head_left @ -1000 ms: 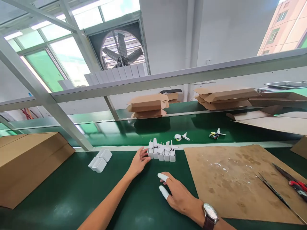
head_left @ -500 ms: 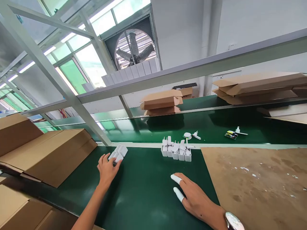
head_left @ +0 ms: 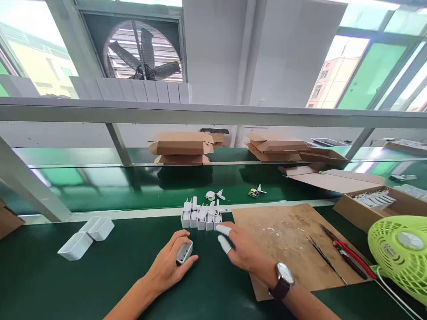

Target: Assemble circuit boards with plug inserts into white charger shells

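Green bench [head_left: 130,253] stretches left of the brown sheet [head_left: 293,253], where the left hand [head_left: 165,269] grips a white case [head_left: 185,252]; the right hand [head_left: 246,250], fingers slightly parted, covers part of the sheet's left edge.

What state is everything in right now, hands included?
Left hand: closed around a white case
Right hand: open, no object visible in it
Row of white cases: upright, filled with white parts
Carton at right: open, white pieces inside
Red-handled tool: lying down, handles apart
Exhaust fan: blades unblurred, apparently still
Green fan: cannot tell whether running
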Demonstrator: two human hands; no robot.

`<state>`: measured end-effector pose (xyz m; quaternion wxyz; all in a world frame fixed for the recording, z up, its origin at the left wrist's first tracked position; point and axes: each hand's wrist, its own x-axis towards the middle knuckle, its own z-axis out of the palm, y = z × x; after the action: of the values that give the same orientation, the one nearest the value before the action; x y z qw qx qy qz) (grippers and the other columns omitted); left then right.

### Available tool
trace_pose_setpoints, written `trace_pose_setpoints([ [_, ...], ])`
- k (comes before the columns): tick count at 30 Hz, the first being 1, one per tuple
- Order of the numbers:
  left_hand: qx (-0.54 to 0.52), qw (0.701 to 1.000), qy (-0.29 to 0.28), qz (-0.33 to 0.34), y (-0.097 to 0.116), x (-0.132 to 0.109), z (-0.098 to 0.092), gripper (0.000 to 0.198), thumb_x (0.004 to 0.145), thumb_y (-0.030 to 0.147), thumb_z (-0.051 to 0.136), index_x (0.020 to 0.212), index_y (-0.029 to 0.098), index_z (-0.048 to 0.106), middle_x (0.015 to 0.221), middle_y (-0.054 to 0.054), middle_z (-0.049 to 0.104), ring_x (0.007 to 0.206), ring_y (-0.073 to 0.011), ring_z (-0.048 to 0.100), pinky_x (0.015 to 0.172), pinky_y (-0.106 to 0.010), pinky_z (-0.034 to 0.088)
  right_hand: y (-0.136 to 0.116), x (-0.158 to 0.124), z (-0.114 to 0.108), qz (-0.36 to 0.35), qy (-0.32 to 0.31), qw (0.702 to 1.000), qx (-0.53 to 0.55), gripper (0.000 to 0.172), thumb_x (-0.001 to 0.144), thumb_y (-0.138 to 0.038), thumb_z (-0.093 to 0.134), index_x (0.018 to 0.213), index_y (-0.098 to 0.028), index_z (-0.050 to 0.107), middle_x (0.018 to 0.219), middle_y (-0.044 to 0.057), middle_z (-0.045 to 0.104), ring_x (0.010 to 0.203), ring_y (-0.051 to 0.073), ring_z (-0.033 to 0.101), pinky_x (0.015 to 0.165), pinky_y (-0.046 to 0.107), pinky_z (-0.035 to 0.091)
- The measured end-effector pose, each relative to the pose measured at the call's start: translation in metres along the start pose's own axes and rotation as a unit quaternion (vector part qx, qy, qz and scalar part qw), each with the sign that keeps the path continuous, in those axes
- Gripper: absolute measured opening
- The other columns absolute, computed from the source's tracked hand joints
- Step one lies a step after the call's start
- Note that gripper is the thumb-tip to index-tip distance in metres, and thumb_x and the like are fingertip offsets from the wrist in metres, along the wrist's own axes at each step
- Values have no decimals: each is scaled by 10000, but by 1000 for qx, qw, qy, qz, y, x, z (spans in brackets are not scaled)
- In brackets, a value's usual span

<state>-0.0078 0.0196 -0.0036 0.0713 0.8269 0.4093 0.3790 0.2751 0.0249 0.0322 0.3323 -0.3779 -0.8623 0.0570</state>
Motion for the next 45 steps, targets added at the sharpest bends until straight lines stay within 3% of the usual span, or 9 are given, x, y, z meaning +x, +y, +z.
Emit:
trace_pose_setpoints([
  [5, -56, 994, -49, -82, -8, -14, 9, 650, 840, 431, 743, 1413, 261, 488, 1382, -128, 616, 1195, -292, 682, 977, -406, 602, 96, 18, -36, 233, 32, 968, -92, 410, 927, -219, 508, 1329, -175, 577, 1381, 157, 592, 1290, 309, 573, 1121, 515, 467],
  [12, -162, 967, -106, -165, -2, -9, 2, 761, 814, 500, 766, 1468, 259, 461, 1393, -141, 604, 1234, -310, 642, 1080, -470, 531, 173, 57, -35, 334, 37, 933, -126, 386, 799, -145, 586, 1179, -120, 646, 1234, 209, 661, 1122, 352, 657, 1015, 472, 502],
  [18, -168, 957, -136, -192, -2, -13, -3, 760, 833, 518, 749, 1487, 284, 441, 1406, -122, 590, 1255, -297, 622, 1078, -447, 530, 171, 62, -35, 308, 22, 944, -118, 297, 837, -176, 530, 1097, -176, 675, 997, 100, 726, 952, 260, 689, 907, 383, 543],
  [26, -163, 953, -164, -194, 3, -18, -2, 735, 862, 505, 726, 1503, 317, 419, 1421, -103, 567, 1277, -289, 589, 1073, -444, 528, 119, -15, -67, 171, -18, 979, -109, 319, 878, -282, 464, 1093, -250, 698, 1084, 93, 730, 993, 304, 708, 932, 489, 591],
  [30, -162, 953, -168, -195, 7, -14, -2, 749, 845, 547, 734, 1493, 317, 438, 1419, -103, 577, 1294, -308, 575, 1082, -468, 519, 96, -21, -80, 90, -80, 986, -113, 295, 871, -294, 500, 1063, -245, 718, 1125, 113, 729, 1074, 331, 692, 965, 514, 586],
  [35, -170, 955, -165, -179, 7, -10, -4, 780, 822, 610, 731, 1479, 281, 470, 1402, -125, 591, 1292, -328, 572, 1103, -504, 494, 78, 53, -55, 94, -73, 989, -88, 319, 928, -346, 492, 1151, -246, 697, 1231, 117, 695, 1151, 293, 655, 1019, 477, 554],
  [40, -173, 969, -134, -115, 5, -8, 0, 886, 788, 724, 693, 1479, 221, 462, 1352, -170, 614, 1231, -339, 597, 1085, -498, 486, 77, 168, -2, 166, -182, 969, -32, 432, 858, -331, 540, 1257, -219, 661, 1337, 115, 663, 1227, 292, 631, 1092, 452, 486],
  [43, -171, 976, -115, -75, 2, -3, 4, 934, 776, 766, 664, 1489, 203, 450, 1303, -175, 653, 1202, -354, 621, 1090, -491, 479, 73, 225, 32, 144, -245, 959, -13, 397, 756, -281, 557, 1106, -171, 711, 1130, 148, 749, 1076, 304, 706, 962, 408, 554],
  [45, -176, 969, -170, -41, -6, 0, 8, 904, 841, 750, 586, 1522, 180, 412, 1306, -188, 652, 1236, -386, 615, 1093, -522, 477, 72, 248, 58, 122, -292, 949, -7, 307, 699, -297, 576, 939, -170, 719, 904, 149, 770, 863, 317, 741, 790, 400, 589],
])
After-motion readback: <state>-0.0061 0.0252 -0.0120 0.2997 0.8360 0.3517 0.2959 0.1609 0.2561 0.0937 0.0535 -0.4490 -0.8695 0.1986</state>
